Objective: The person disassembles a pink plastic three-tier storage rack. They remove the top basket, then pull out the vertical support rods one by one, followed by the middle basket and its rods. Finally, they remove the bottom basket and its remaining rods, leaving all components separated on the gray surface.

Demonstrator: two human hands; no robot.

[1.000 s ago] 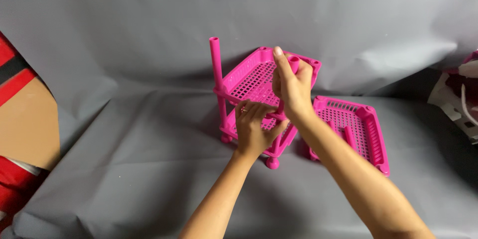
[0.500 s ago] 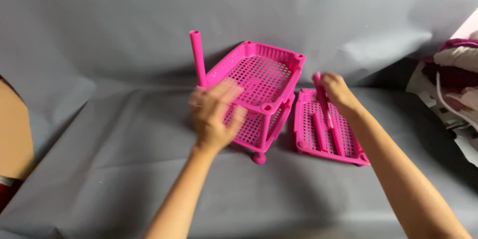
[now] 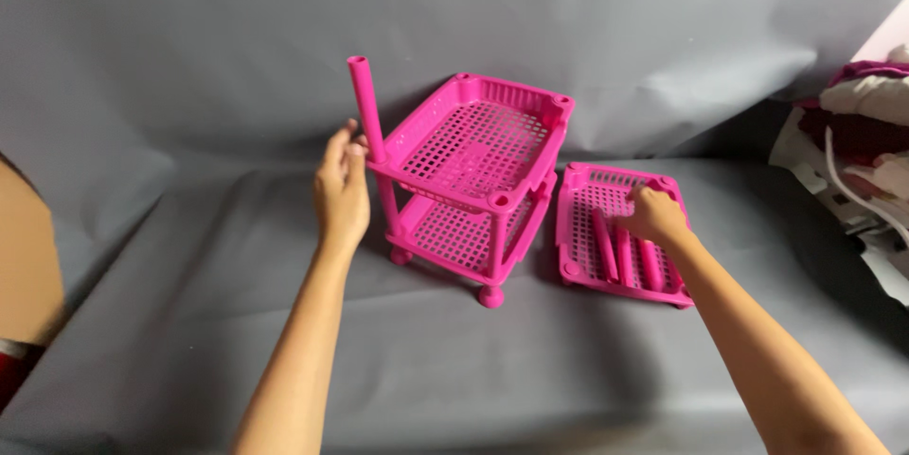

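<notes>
A pink plastic rack (image 3: 473,180) with two perforated shelves stands on a grey cloth (image 3: 189,341), and everything else is best placed from it. One tall pink post (image 3: 365,109) rises from the rack's near-left corner, well above the upper shelf; the other three top corners show only open sockets. The left hand (image 3: 341,190) is just left of the rack, fingers held loosely together and upright, fingertips touching or almost touching the post; I cannot tell whether it really grips it. To the right of the rack, lying flat on the cloth and close beside it, is a loose pink tray (image 3: 617,232) with several loose pink posts (image 3: 625,256) lying inside. The right hand (image 3: 653,214) rests palm down in that tray, fingers curled onto the posts, though whether it has pinched one up is not clear. Far right of the rack sits a heap of clothes and bags (image 3: 862,161); far left, the edge of a brown cardboard box (image 3: 24,266).

The step in hand looks like fitting uprights for a third level: one is in, three remain. The next move seems to call for lifting one post from the tray and seating it straight in an open corner socket while the left hand steadies the rack.
</notes>
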